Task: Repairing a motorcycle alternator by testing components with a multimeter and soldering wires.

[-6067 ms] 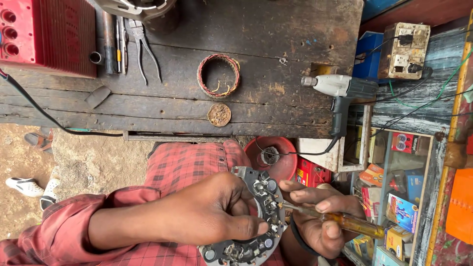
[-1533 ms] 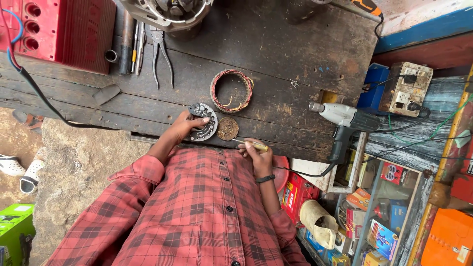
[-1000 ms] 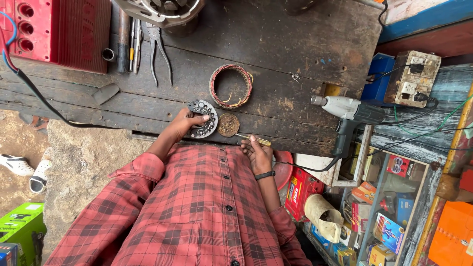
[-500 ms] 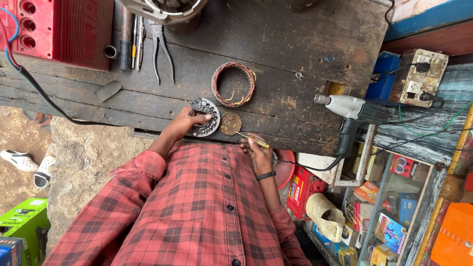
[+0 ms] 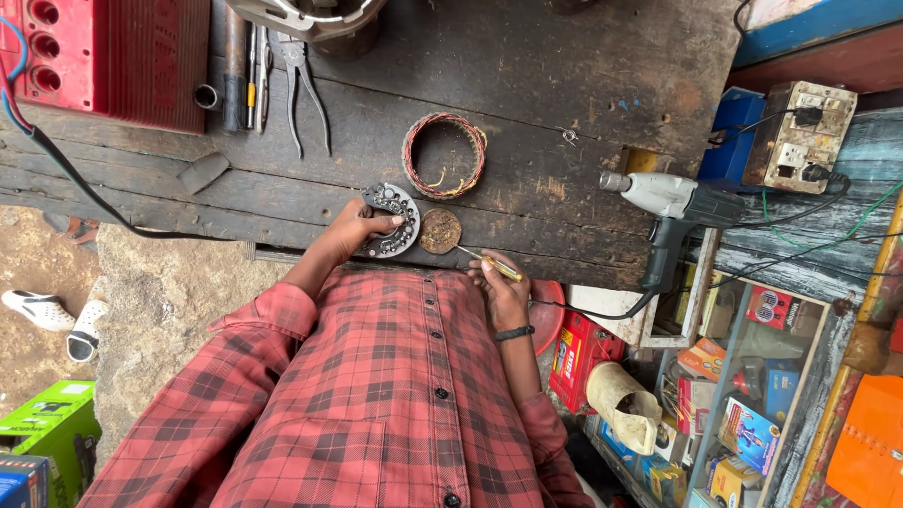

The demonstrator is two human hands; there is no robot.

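Observation:
My left hand (image 5: 353, 230) grips a round grey metal plate with several holes (image 5: 393, 218), which rests on the near edge of the dark wooden bench (image 5: 564, 113). My right hand (image 5: 500, 287) holds a yellow-handled screwdriver (image 5: 491, 264) at the bench edge. Its tip points towards a small rusty brown disc (image 5: 439, 231) lying just right of the plate. My red checked shirt fills the lower middle of the view.
A copper-wound ring (image 5: 444, 155) lies beyond the disc. Pliers (image 5: 306, 85) and other tools lie by a red battery (image 5: 103, 56) at back left. A grey power drill (image 5: 673, 202) and a switch box (image 5: 800, 122) sit at right, above shelves of boxes.
Six seconds ago I held the plate and screwdriver close over my lap. Now the plate rests on the bench edge. Over the last second and a half my hands have barely moved.

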